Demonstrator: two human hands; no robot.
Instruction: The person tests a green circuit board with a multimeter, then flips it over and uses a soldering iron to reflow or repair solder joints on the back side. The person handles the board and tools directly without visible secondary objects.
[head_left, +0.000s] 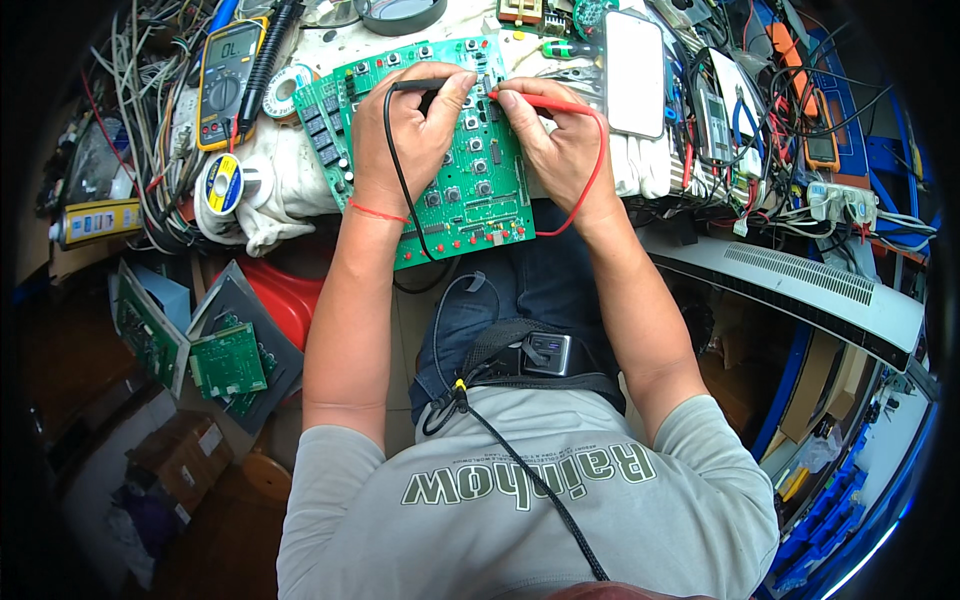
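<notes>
A green circuit board (410, 250) with push buttons, chips and red parts along its near edge lies tilted at the front of the bench. My left hand (405, 135) is closed on a black test probe (412, 87) over the board's upper part. Closed on a red test probe (550, 103), my right hand (565, 150) is just right of it. Both tips point at the same area near the board's upper right; whether they touch it I cannot tell. A second green board (318, 125) sits under the first on the left. The yellow multimeter (230, 85) is at the back left.
Solder spools (222, 185) and tangled cables (150, 90) crowd the left. A white-screened phone (634, 75) lies right of the board, with blue-handled pliers (742, 120) and a power strip (842, 203) farther right. More circuit boards (228, 360) stand below left, near a red stool (285, 295).
</notes>
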